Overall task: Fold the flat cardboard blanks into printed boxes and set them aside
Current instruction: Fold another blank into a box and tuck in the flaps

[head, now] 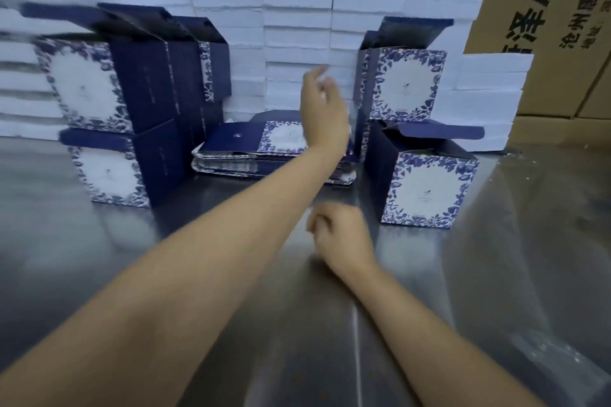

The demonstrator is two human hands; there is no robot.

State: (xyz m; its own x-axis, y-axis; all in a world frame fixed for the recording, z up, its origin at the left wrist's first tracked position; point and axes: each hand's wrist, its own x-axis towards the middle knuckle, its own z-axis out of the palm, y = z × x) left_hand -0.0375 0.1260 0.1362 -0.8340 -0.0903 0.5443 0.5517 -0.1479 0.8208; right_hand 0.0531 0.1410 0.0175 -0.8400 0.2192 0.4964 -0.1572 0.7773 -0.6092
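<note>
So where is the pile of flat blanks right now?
In the head view, the pile of flat blanks lies mid-table between the folded boxes, under the outstretched left hand.

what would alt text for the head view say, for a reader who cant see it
A person's left hand reaches over a stack of flat blanks on a metal table, while the right hand hovers nearer, holding nothing. Folded blue floral boxes stand either side, before white foam blocks.

Folded boxes (109, 102) (426, 182) flank the flat blanks (251, 149).
</note>
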